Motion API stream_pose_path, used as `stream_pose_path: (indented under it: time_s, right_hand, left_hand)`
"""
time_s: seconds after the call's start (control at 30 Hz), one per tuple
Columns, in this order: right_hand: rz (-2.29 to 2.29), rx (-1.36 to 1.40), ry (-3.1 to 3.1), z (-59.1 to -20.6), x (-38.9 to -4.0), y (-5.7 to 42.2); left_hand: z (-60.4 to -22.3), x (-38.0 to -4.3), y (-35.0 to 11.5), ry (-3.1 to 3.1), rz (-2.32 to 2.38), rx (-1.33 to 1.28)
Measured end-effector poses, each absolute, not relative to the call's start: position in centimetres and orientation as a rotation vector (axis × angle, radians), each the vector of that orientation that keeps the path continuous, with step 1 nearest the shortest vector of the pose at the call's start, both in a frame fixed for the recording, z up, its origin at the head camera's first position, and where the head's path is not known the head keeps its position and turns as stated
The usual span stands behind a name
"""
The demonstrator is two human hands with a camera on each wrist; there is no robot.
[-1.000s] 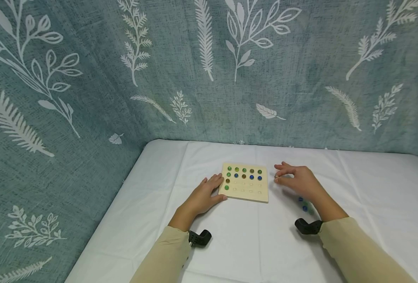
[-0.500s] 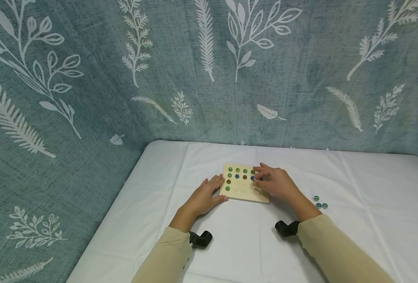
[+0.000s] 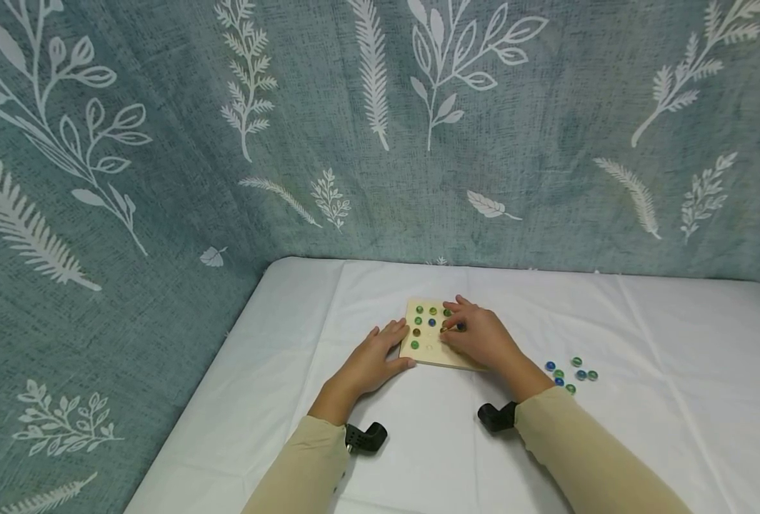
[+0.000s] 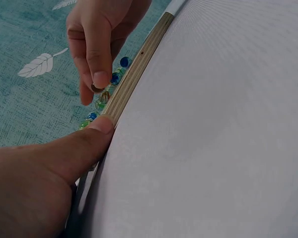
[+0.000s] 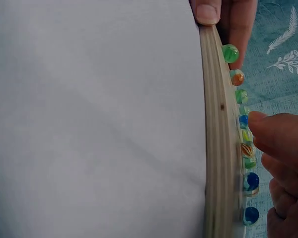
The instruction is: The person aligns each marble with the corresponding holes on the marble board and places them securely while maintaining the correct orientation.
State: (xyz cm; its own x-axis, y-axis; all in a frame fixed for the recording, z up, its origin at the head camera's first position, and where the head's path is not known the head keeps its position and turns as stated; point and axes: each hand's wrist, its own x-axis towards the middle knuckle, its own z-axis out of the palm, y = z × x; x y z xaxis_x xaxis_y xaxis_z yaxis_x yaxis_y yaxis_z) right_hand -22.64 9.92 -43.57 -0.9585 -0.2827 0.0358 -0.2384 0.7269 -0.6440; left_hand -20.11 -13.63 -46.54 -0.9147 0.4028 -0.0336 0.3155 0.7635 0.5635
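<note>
A pale wooden board [image 3: 447,359] with rows of round hollows lies on the table, glass marbles sitting in many of them. At its near left corner my left hand [image 3: 370,363] holds it, thumb along the front edge and fingers at the left side. Over the board's middle, my right hand [image 3: 479,334] pinches a small brownish marble [image 4: 97,88] between thumb and fingertips. Green marbles [image 3: 419,310] and a blue marble [image 3: 432,323] show in the board's left part; the right part is hidden under the right hand.
Several loose green and blue marbles [image 3: 576,362] lie on the white tablecloth [image 3: 418,442], right of the board and close to the right forearm. A teal patterned curtain [image 3: 328,128] hangs behind and to the left of the table.
My right hand has moved left from beside the board to over its middle, with the marble in its fingers. More loose marbles show behind it. The left hand has stayed put.
</note>
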Motion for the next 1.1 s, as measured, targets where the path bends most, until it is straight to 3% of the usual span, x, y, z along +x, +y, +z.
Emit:
stream_pose_path:
  time_s: [1.1]
  right_hand:
    - [-0.802,-0.550,2.930,-43.4,-22.3,7.5]
  left_hand:
    - [-46.3,-20.0,-13.5,2.799,0.842,0.585]
